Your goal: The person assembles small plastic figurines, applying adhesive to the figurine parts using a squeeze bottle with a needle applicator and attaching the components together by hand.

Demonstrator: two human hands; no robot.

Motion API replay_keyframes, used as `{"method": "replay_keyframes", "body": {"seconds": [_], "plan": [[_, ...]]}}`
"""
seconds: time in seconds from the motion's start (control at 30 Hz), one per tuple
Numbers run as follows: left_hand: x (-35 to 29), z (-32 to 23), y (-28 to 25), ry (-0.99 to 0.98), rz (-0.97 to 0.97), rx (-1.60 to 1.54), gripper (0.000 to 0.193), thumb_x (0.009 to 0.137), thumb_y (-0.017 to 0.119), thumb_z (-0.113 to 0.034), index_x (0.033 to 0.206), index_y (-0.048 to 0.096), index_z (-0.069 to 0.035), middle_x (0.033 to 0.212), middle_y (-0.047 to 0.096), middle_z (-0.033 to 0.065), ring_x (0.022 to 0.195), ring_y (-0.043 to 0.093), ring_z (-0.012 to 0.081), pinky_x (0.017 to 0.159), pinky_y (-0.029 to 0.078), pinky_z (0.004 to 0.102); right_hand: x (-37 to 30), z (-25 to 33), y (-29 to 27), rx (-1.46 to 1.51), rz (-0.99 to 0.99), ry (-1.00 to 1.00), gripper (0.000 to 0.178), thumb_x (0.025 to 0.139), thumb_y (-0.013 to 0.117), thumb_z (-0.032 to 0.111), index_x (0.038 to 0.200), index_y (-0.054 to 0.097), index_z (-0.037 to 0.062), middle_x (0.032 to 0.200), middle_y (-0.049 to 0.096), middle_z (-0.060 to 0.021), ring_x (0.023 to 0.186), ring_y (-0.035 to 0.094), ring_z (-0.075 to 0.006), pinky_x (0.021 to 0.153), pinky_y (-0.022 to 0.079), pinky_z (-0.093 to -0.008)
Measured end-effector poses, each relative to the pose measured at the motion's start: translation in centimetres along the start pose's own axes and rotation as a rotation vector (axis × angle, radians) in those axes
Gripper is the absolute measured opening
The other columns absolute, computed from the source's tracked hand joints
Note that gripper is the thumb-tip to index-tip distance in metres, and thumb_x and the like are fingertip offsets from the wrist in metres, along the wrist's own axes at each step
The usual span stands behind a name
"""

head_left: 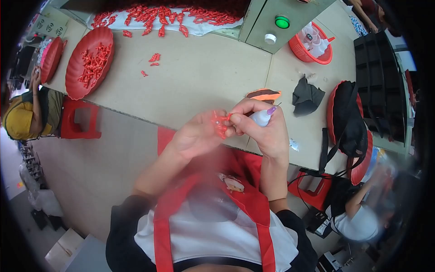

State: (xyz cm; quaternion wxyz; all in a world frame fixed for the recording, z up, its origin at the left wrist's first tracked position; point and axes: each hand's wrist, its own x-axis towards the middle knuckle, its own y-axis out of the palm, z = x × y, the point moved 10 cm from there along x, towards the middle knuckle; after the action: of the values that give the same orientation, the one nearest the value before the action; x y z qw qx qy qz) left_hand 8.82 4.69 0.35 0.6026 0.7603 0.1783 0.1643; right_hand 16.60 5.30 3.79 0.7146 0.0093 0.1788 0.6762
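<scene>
My left hand is turned palm up, cupped around a few small glossy red pieces near its fingertips. My right hand meets it there, thumb and forefinger pinching at one red piece. Held within that same right hand is a small white squeeze bottle with a purple tip and thin needle, pointing up and right. Both hands are over the front edge of the pale worktable. Exactly what the red pieces depict is too small to tell.
Red pieces fill a scalloped red tray and lie on white sheeting in a green machine. A red basket, black cloth, orange-brown item and black bag are rightward. Co-workers sit both sides.
</scene>
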Motion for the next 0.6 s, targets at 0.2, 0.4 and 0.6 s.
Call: {"method": "replay_keyframes", "body": {"seconds": [0.2,0.4,0.6], "plan": [[0.34,-0.01,0.83,0.006,0.040,0.031,0.026,0.080,0.063,-0.019,0.101,0.057,-0.005,0.094,0.060,0.0082,0.099,0.051,0.0242,0.090,0.036,0.0338,0.01,0.29,0.14,0.072,0.070,-0.057,0.005,0.080,0.059,0.000,0.082,0.061,-0.0046,0.076,0.063,-0.0076,0.067,0.063,-0.0121,0.062,0.051,-0.0233],[0.39,-0.10,0.24,-0.005,-0.028,0.027,0.028,0.081,0.062,-0.016,0.107,0.057,-0.005,0.095,0.060,0.0080,0.097,0.053,0.0233,0.090,0.037,0.0329,-0.09,-0.01,-0.22,0.109,0.034,-0.029,0.005,0.081,0.058,0.000,0.083,0.061,-0.0045,0.076,0.063,-0.0077,0.066,0.063,-0.0130,0.062,0.051,-0.0234],[0.08,-0.47,0.32,0.036,0.005,0.040,0.029,0.081,0.061,-0.013,0.109,0.057,-0.006,0.097,0.060,0.0086,0.094,0.055,0.0194,0.088,0.039,0.0326,-0.05,0.12,-0.40,0.071,0.020,-0.047,0.006,0.080,0.060,0.002,0.083,0.061,-0.0028,0.075,0.062,-0.0059,0.067,0.062,-0.0119,0.060,0.048,-0.0224]]}}
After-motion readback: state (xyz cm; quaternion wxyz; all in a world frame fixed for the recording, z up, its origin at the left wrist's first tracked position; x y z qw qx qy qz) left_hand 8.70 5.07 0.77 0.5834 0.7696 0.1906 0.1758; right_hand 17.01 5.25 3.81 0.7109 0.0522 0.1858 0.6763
